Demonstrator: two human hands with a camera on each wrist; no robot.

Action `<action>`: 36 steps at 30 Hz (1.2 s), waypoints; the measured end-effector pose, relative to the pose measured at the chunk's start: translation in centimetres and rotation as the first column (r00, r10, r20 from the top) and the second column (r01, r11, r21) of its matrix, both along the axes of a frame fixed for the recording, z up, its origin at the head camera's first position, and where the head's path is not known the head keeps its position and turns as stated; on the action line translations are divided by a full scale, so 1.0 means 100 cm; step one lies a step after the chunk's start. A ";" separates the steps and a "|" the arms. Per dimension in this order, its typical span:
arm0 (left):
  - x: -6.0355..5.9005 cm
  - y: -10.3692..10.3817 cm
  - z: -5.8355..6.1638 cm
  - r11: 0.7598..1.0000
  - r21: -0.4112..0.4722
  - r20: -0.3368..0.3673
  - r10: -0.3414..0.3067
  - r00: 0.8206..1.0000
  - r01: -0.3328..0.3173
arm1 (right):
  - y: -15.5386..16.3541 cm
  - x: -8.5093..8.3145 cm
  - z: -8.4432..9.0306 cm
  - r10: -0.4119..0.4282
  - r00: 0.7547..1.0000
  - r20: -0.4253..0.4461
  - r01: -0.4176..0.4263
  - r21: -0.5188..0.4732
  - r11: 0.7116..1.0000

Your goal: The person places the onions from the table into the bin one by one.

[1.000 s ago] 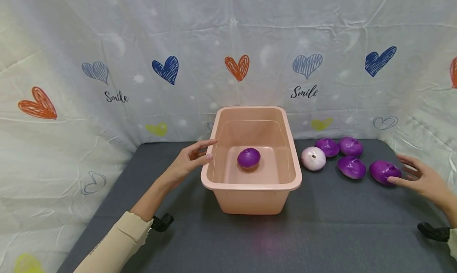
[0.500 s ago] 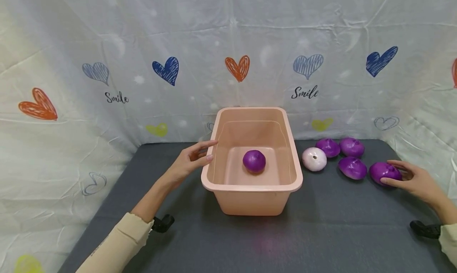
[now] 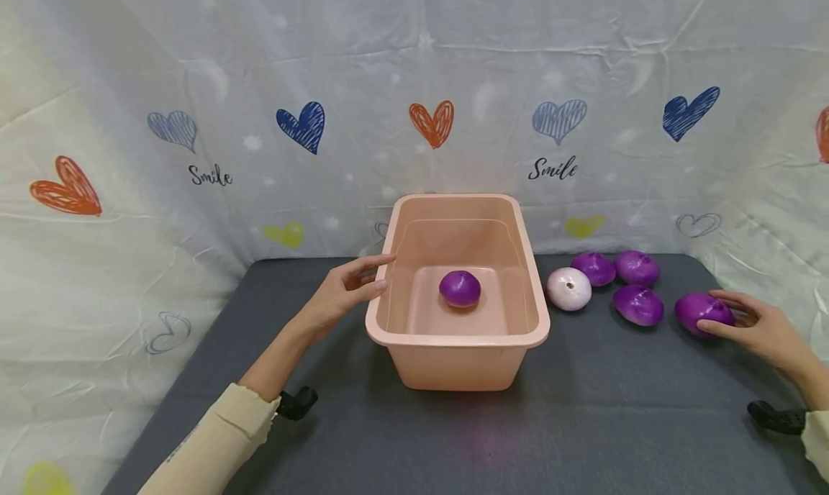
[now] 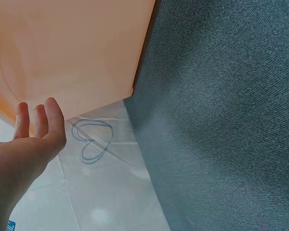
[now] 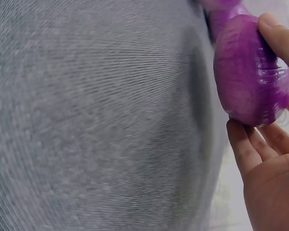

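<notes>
A pink plastic tub [image 3: 456, 334] stands mid-table with one purple onion [image 3: 460, 288] on its floor. My left hand [image 3: 360, 280] rests with straight fingers against the tub's left rim; the left wrist view shows this hand [image 4: 36, 122] beside the tub wall [image 4: 72, 48]. At the far right my right hand [image 3: 728, 317] grips another purple onion [image 3: 696, 309] that lies on the grey mat. In the right wrist view the thumb is over that onion [image 5: 245, 72] and the fingers [image 5: 245, 149] are curled under it.
Between the tub and my right hand lie a whitish onion [image 3: 568, 288] and three purple ones [image 3: 594, 267], [image 3: 637, 267], [image 3: 637, 304]. A heart-printed cloth backdrop [image 3: 414, 85] walls the grey mat [image 3: 583, 423] at the back and sides.
My right hand moved in from the right and closed round the far-right onion. The onion in the tub rolled slightly right and settled. The left hand stayed put.
</notes>
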State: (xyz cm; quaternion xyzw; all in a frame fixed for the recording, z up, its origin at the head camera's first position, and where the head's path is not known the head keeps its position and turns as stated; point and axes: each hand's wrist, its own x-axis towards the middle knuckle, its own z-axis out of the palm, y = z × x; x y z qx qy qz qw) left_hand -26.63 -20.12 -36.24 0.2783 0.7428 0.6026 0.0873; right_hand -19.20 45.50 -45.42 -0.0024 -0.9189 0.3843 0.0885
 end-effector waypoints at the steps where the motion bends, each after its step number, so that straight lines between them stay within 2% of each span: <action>1: 0.000 0.000 0.000 1.000 0.000 0.000 0.002 1.000 -0.002 | 0.000 0.000 0.001 -0.005 1.000 0.000 0.005 -0.003 1.000; 8: 0.000 -0.001 0.000 1.000 0.006 0.011 0.013 1.000 -0.013 | -0.005 0.003 0.011 -0.028 0.999 -0.024 0.027 -0.030 0.999; 16: 0.001 -0.001 0.005 0.998 -0.040 0.038 0.043 0.998 -0.041 | -0.023 0.006 0.028 -0.019 0.999 -0.044 0.016 -0.072 0.997; 24: 0.003 -0.003 0.014 0.991 -0.121 0.019 0.064 0.998 -0.061 | -0.046 0.006 0.052 0.098 0.991 -0.095 -0.109 -0.127 0.986; 36: 0.002 -0.006 0.013 0.980 -0.188 -0.039 0.062 0.997 -0.068 | -0.087 -0.004 0.081 0.232 0.964 -0.128 -0.252 -0.170 0.953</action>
